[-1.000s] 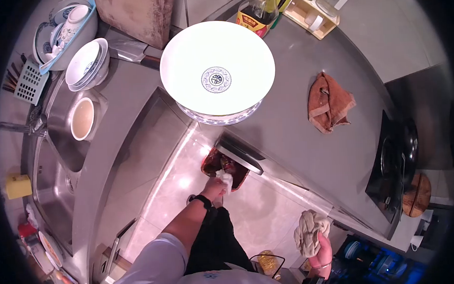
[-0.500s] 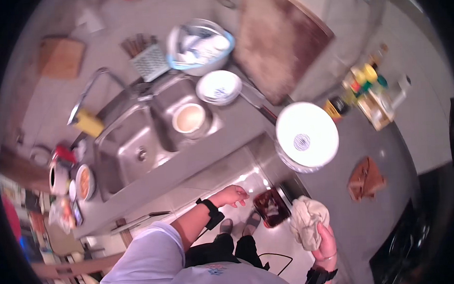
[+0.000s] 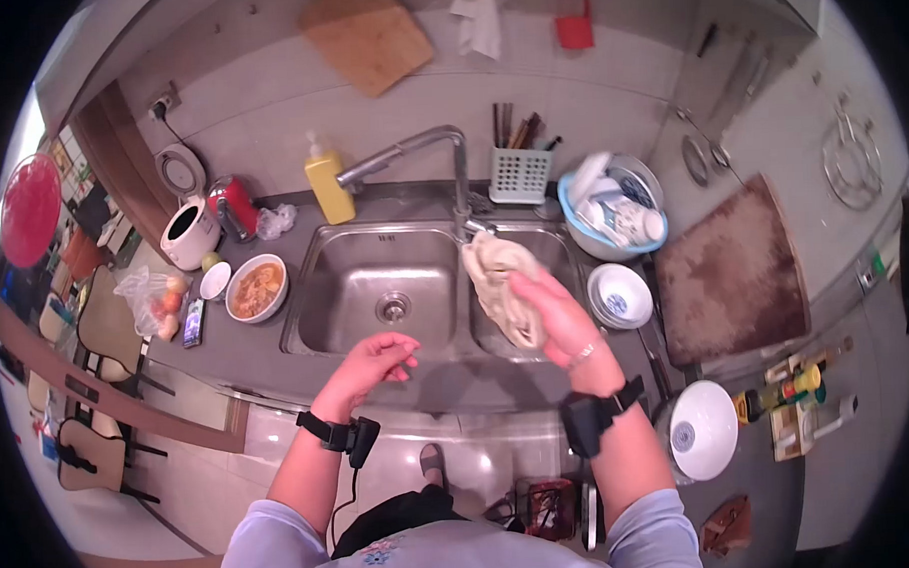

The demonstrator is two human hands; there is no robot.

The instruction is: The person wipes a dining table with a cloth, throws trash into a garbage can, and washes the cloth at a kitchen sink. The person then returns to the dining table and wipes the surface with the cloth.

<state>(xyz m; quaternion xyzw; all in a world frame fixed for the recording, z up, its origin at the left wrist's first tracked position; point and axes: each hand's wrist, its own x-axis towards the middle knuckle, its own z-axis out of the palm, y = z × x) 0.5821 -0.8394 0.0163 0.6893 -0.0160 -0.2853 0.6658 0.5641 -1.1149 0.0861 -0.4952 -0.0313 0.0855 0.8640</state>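
Note:
My right hand (image 3: 551, 316) grips a crumpled beige cloth (image 3: 502, 287), holding it over the right basin of the steel sink (image 3: 320, 289). The cloth and hand cover much of that basin, so its contents are hidden. My left hand (image 3: 375, 367) holds nothing; its fingers are loosely bent and apart near the sink's front edge, below the left basin (image 3: 374, 267). Behind the sink rises a curved faucet (image 3: 410, 145), just beyond the cloth.
Left of the sink stand a bowl of food (image 3: 257, 288), a yellow soap bottle (image 3: 329, 183) and a rice cooker (image 3: 187, 233). On the right are stacked bowls (image 3: 618, 296), a blue-rimmed basin of dishes (image 3: 617, 213), a large white bowl (image 3: 705, 430) and a brown cloth (image 3: 726, 525).
The view has swung from the right counter to face the sink. My right hand has carried the beige cloth from beside the right counter to above the right basin. My left hand remains free.

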